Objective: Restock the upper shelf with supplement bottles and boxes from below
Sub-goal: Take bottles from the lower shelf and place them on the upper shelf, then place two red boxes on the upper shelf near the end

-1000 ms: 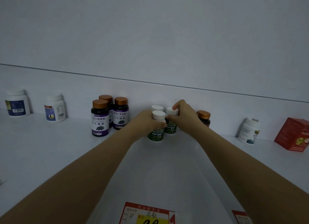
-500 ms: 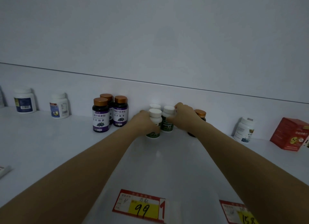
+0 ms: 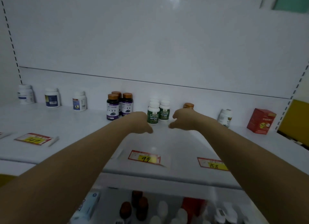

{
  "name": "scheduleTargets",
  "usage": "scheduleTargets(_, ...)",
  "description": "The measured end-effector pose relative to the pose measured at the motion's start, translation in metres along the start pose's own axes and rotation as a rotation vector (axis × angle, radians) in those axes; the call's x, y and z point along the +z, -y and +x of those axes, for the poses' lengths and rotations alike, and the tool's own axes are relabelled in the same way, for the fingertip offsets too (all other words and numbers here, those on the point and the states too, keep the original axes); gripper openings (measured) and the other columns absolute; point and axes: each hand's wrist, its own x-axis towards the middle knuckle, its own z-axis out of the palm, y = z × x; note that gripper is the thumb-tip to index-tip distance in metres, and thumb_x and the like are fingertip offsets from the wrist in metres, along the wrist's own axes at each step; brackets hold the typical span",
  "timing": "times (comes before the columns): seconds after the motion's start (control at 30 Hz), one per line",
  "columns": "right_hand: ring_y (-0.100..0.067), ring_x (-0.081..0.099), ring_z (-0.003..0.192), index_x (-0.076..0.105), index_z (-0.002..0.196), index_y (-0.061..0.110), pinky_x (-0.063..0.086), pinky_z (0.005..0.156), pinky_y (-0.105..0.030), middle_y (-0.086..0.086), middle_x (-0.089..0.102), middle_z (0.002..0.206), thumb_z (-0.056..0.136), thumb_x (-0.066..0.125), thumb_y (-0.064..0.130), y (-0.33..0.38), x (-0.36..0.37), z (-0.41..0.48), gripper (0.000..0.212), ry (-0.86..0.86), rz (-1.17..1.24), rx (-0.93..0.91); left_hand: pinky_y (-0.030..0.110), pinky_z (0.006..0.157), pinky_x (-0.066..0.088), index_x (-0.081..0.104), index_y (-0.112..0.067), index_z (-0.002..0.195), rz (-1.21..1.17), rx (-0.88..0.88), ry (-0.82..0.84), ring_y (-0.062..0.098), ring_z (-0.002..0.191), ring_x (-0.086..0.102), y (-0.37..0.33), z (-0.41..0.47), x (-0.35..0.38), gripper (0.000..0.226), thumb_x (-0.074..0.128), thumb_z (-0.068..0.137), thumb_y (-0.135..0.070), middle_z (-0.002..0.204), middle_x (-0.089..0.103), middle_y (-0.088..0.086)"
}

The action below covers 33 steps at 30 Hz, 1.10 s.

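Three green-labelled bottles with white caps [image 3: 158, 112] stand in a cluster at the back of the upper shelf [image 3: 70, 131]. My left hand [image 3: 140, 122] hangs just left of and in front of them, fingers loosely curled and empty. My right hand [image 3: 182, 120] is just to their right, also loosely curled and holding nothing. Neither hand touches a bottle. Behind my right hand, only the cap of a brown-capped bottle [image 3: 188, 105] shows.
Three purple-labelled bottles [image 3: 119, 105] stand left of the cluster, with three white bottles [image 3: 52, 97] farther left. A white bottle [image 3: 225, 117] and a red box [image 3: 260, 120] stand at the right. Price tags [image 3: 145, 157] line the shelf front. The lower shelf [image 3: 167, 207] holds several bottles and boxes.
Both hands have let go of the green-labelled bottles and pulled back toward me. The view has widened and dropped, revealing the lower shelf.
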Motion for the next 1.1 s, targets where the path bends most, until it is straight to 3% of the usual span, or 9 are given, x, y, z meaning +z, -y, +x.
scheduleTargets(0.07, -0.025, 0.056, 0.112, 0.055, 0.125, 0.005, 0.046, 0.089, -0.029, -0.011, 0.06, 0.122, 0.092, 0.055, 0.034, 0.006, -0.004, -0.026, 0.043, 0.0, -0.004, 0.014, 0.031, 0.1, 0.039, 0.044, -0.005, 0.136, -0.002, 0.036, -0.012, 0.026, 0.127, 0.046, 0.0, -0.022, -0.003, 0.055, 0.058, 0.091, -0.033, 0.141, 0.047, 0.012)
scheduleTargets(0.17, -0.025, 0.054, 0.092, 0.061, 0.095, 0.005, 0.042, 0.064, -0.024, -0.008, 0.058, 0.092, 0.091, 0.055, 0.038, 0.014, -0.005, -0.067, 0.034, -0.023, 0.004, 0.069, 0.031, 0.098, 0.04, 0.045, -0.005, 0.134, 0.01, 0.096, -0.049, 0.027, 0.125, 0.048, 0.0, -0.059, -0.004, 0.054, 0.057, 0.091, -0.034, 0.14, 0.048, 0.013)
scheduleTargets(0.27, -0.03, 0.056, 0.11, 0.061, 0.115, 0.0, 0.046, 0.087, -0.032, -0.013, 0.062, 0.117, 0.091, 0.055, 0.036, 0.024, -0.002, -0.114, 0.044, -0.088, 0.014, 0.119, 0.031, 0.082, 0.043, 0.052, -0.005, 0.126, 0.002, 0.164, -0.107, 0.024, 0.101, 0.053, 0.0, -0.099, 0.0, 0.048, 0.06, 0.089, -0.034, 0.13, 0.055, 0.013)
scheduleTargets(0.37, -0.028, 0.056, 0.112, 0.062, 0.118, 0.002, 0.046, 0.093, -0.034, -0.014, 0.062, 0.121, 0.09, 0.056, 0.032, 0.032, 0.005, -0.162, 0.042, -0.17, 0.039, 0.168, 0.027, 0.074, 0.039, 0.059, -0.008, 0.105, -0.065, 0.275, -0.174, 0.021, 0.088, 0.049, -0.003, -0.14, 0.01, 0.03, 0.061, 0.086, -0.031, 0.111, 0.06, 0.013)
scheduleTargets(0.5, -0.029, 0.058, 0.109, 0.063, 0.115, -0.001, 0.047, 0.092, -0.037, -0.017, 0.064, 0.117, 0.09, 0.056, 0.028, 0.041, 0.023, -0.219, 0.038, -0.168, 0.051, 0.232, 0.027, 0.075, 0.04, 0.06, -0.007, 0.115, -0.115, 0.354, -0.072, 0.019, 0.09, 0.05, -0.014, -0.188, 0.035, 0.039, 0.061, 0.087, -0.033, 0.114, 0.062, 0.01)
scheduleTargets(0.67, -0.029, 0.058, 0.11, 0.063, 0.116, -0.002, 0.047, 0.091, -0.034, -0.016, 0.063, 0.12, 0.09, 0.059, 0.027, 0.027, 0.059, -0.269, 0.039, -0.055, 0.093, 0.309, 0.027, 0.076, 0.04, 0.059, -0.008, 0.114, -0.147, 0.352, 0.103, 0.018, 0.09, 0.05, -0.025, -0.213, 0.084, 0.036, 0.063, 0.085, -0.031, 0.115, 0.061, 0.009)
scheduleTargets(0.9, -0.025, 0.054, 0.117, 0.052, 0.13, 0.009, 0.043, 0.09, -0.028, -0.01, 0.056, 0.132, 0.089, 0.061, 0.025, -0.04, 0.117, -0.294, 0.045, 0.073, 0.175, 0.417, 0.03, 0.087, 0.043, 0.054, -0.007, 0.123, -0.119, 0.304, 0.294, 0.02, 0.097, 0.052, -0.043, -0.208, 0.169, 0.041, 0.061, 0.088, -0.027, 0.121, 0.058, 0.011)
scheduleTargets(1.03, -0.029, 0.055, 0.114, 0.052, 0.129, 0.007, 0.046, 0.087, -0.032, -0.014, 0.056, 0.129, 0.091, 0.057, 0.02, -0.092, 0.152, -0.29, 0.04, 0.162, 0.156, 0.456, 0.026, 0.08, 0.043, 0.052, -0.007, 0.124, -0.136, 0.252, 0.382, 0.018, 0.094, 0.05, -0.057, -0.185, 0.217, 0.039, 0.06, 0.089, -0.021, 0.11, 0.055, 0.009)
scheduleTargets(1.1, -0.029, 0.051, 0.12, 0.047, 0.135, 0.008, 0.044, 0.092, -0.031, -0.014, 0.052, 0.135, 0.091, 0.055, 0.019, -0.122, 0.168, -0.283, 0.046, 0.195, 0.148, 0.452, 0.029, 0.085, 0.046, 0.053, -0.008, 0.123, -0.126, 0.24, 0.376, 0.022, 0.102, 0.055, -0.067, -0.167, 0.244, 0.038, 0.062, 0.087, -0.019, 0.12, 0.057, 0.01)
